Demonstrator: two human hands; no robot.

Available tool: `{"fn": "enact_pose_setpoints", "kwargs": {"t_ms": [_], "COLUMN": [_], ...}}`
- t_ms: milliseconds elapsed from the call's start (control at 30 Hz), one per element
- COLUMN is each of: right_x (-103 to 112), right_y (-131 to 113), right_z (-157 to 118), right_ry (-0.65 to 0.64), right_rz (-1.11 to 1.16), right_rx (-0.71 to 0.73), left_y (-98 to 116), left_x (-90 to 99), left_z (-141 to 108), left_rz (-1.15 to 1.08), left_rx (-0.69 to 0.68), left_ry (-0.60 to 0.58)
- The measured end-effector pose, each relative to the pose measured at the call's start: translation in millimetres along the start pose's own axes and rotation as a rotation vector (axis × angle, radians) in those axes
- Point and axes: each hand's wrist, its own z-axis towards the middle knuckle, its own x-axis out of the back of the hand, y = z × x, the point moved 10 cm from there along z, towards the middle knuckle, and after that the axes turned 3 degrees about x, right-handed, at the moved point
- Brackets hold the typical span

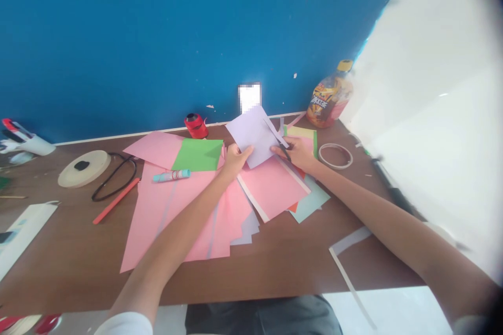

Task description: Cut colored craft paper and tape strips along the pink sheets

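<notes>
Your left hand [234, 160] pinches light-purple rectangular paper sheet [252, 131]; your right hand [299, 153] grips slim dark tool [286, 152] at sheet's right edge.

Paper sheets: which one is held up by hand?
The lavender sheet, pinched by the left hand; the green sheet and pink sheets lie on the desk.

Lavender paper [251, 133] tilts, raised above the desk [275, 275].
</notes>
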Motion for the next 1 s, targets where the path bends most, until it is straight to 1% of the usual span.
{"fn": "enact_pose_setpoints", "kwargs": {"t_ms": [133, 333, 467, 600, 733, 900, 1000], "right_x": [1.6, 3.8, 3.4, 2.5, 2.5, 1.2, -0.5], "right_y": [0.7, 0.0, -1.9, -3.9, -0.9, 5.3, 4.9], "right_z": [-0.7, -1.5, -0.8, -1.6, -2.1, -0.5, -0.2], "right_ry": [0.015, 0.036, 0.031, 0.018, 0.016, 0.003, -0.015], "right_rz": [-0.012, -0.058, -0.058, -0.073, -0.091, -0.095, -0.097], "right_rx": [-0.003, -0.013, -0.003, -0.007, -0.032, -0.027, -0.010], "left_y": [-0.8, 0.7, 1.2, -1.4, 1.5, 3.7, 3.7], "left_x": [2.0, 1.2, 0.2, 2.1, 1.0, 6.7, 9.3], "left_z": [0.1, -1.2, -0.8, 0.4, -0.1, -1.4, -0.6], "left_rz": [0.012, 0.037, 0.033, -0.002, -0.075, -0.119, -0.165], "left_rx": [0.004, 0.018, 0.001, 0.009, -0.005, 0.001, 0.013], "left_ry": [0.019, 0.011, 0.000, 0.013, -0.003, 0.060, 0.094]}}
